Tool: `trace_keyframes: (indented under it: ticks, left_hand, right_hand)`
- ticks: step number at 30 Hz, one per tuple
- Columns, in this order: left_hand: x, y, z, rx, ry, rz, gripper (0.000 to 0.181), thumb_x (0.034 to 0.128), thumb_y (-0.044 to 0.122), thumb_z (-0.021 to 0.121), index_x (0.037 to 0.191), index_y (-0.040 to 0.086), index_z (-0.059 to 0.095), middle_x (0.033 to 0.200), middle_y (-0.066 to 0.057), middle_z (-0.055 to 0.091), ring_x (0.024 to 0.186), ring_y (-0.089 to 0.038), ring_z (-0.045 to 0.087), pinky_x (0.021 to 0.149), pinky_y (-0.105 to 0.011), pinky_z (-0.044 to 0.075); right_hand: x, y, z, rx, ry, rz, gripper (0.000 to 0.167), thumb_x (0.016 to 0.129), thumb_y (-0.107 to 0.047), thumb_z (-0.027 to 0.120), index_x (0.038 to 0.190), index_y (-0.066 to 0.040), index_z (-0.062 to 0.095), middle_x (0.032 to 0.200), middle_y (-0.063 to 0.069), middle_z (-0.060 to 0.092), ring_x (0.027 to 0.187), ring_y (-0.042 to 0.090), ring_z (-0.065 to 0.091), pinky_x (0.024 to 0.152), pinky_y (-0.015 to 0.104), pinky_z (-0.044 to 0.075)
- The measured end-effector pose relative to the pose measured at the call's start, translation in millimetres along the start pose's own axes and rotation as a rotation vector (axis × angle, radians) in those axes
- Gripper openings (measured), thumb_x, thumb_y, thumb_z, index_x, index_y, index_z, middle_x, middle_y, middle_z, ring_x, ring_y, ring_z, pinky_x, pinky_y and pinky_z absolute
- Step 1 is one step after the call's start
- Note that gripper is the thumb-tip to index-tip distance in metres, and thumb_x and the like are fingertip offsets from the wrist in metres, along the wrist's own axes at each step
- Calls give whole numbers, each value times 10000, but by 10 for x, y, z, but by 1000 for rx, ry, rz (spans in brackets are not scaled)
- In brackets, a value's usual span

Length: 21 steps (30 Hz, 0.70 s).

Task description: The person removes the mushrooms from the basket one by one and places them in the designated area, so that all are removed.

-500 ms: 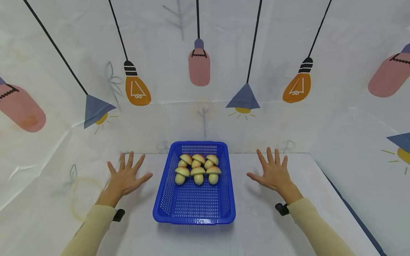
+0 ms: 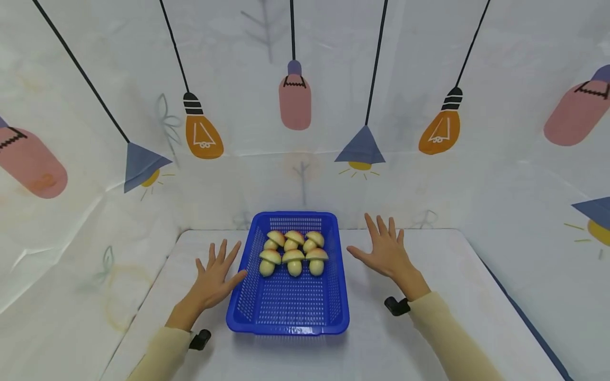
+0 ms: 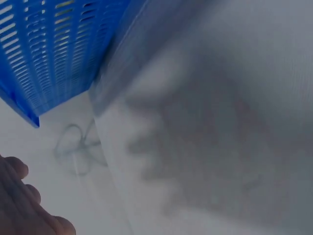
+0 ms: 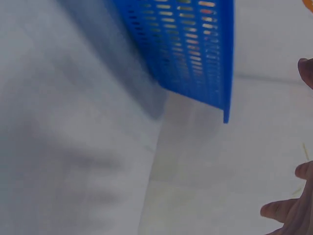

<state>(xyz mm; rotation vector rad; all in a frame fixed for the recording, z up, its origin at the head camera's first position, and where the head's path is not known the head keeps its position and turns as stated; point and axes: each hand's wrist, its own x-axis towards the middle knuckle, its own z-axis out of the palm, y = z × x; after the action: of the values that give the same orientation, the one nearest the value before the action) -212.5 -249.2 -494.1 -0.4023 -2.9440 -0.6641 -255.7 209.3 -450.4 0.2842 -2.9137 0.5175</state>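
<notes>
A blue plastic basket (image 2: 295, 328) stands in the middle of the white table. Inside, toward its far end, several mushroom-shaped pieces (image 2: 294, 259) with pale stems and yellow-red caps lie in two rows. My left hand (image 2: 212, 283) is spread beside the basket's left side, its thumb tip overlapping the rim in the head view; whether it touches cannot be told. To the basket's right, my right hand (image 2: 388, 254) hovers with fingers spread, apart from it. Both hands hold nothing. Each wrist view shows the basket's slotted side wall (image 3: 58, 54) and part of a hand.
White table surface (image 2: 457, 296) extends on both sides of the basket. Close behind stands a white wall sheet (image 2: 305, 180) printed with hanging lamps and bulbs. A black wrist camera (image 2: 200, 339) sits at the left cuff, another (image 2: 397, 306) at the right.
Both hands have moved inward toward the basket, the left one to the right and slightly nearer the body, the right one to the left. The basket and mushrooms have stayed put.
</notes>
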Motion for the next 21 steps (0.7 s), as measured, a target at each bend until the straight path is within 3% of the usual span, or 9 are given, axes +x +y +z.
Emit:
trace_keyframes:
  ticks: [7,14,21]
  left_hand:
    - [-37,49,167,-212,-5,70,732,1010,458,567,1648,287,251,1710,-239,91,1545,-546,-47,1085,-845,66]
    - [-48,41,247,-402,-57,33,742,1020,421,580,1655,288,220,1708,-206,160,1539,-548,87,1115,-803,145]
    - [-80,25,305,-490,-57,-4,733,1011,361,584,1649,315,227,1700,-199,200,1538,-563,31,1087,-837,113]
  right_hand:
    - [66,-356,46,110,18,-63,1049,883,-703,606,1663,-158,163,1669,282,218,1530,577,66,1132,796,123]
    - [130,-667,152,256,21,-138,995,904,-650,618,1658,-165,186,1678,165,291,1532,500,215,1132,726,283]
    - [188,-984,265,427,-43,-163,1011,894,-674,619,1665,-218,152,1683,121,279,1539,382,280,1153,665,317]
